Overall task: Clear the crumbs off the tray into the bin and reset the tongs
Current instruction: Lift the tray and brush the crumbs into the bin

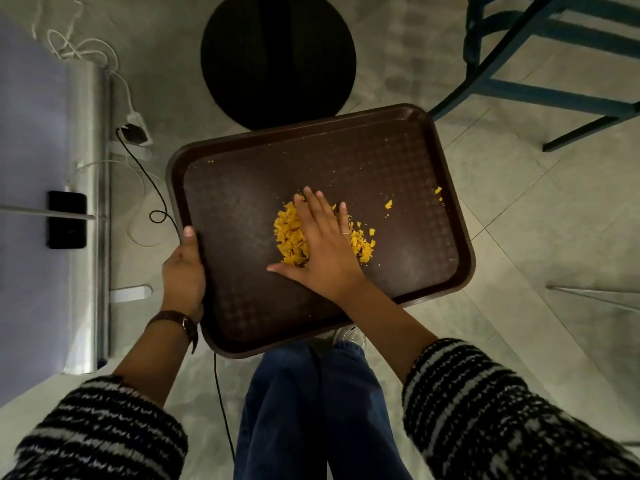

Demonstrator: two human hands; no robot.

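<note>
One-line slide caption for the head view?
Left hand holds tray; right hand sweeps crumbs toward bin.

Your left hand is curled in a grip, thumb pointing forward on top and fingers tucked out of sight below, a watch strapped on the wrist. Your right hand lies flat, palm down, fingers spread and pointing away from you, thumb stretched out to the left. Both forearms are bare below pushed-up striped sleeves.

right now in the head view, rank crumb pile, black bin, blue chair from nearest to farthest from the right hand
1. crumb pile: on the tray, under the right hand.
2. black bin: beyond the tray's far edge.
3. blue chair: far right.
</note>
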